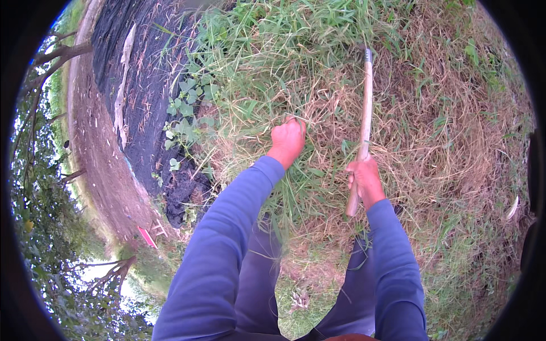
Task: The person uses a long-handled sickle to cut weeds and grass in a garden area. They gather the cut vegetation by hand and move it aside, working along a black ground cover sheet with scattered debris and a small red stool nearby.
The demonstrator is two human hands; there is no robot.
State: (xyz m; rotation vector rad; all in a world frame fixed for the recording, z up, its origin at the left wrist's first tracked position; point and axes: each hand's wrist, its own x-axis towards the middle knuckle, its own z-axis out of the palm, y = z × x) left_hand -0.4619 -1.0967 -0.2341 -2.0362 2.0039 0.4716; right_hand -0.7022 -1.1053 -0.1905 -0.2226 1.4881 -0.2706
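Observation:
My right hand [366, 174] is closed around the lower part of a long wooden handle [367, 102]. A grey metal collar [368, 54] caps the handle's far end, and whatever tool head lies beyond it is hidden in the grass. My left hand [288, 138] makes a fist on a bunch of long grass [294, 192], whose blades hang down below the wrist toward my legs. Green standing grass [281, 51] lies ahead of both hands. Around the handle the ground is covered with dry, flattened grass [431, 128].
Black ground-cover fabric [147, 85] stretches along the left, with a pale strip [124, 85] on it. A broad-leaved vine [185, 106] grows at its edge. Farther left are a dirt path [96, 140], trees [47, 238] and a red-topped object [147, 237] with a wooden frame.

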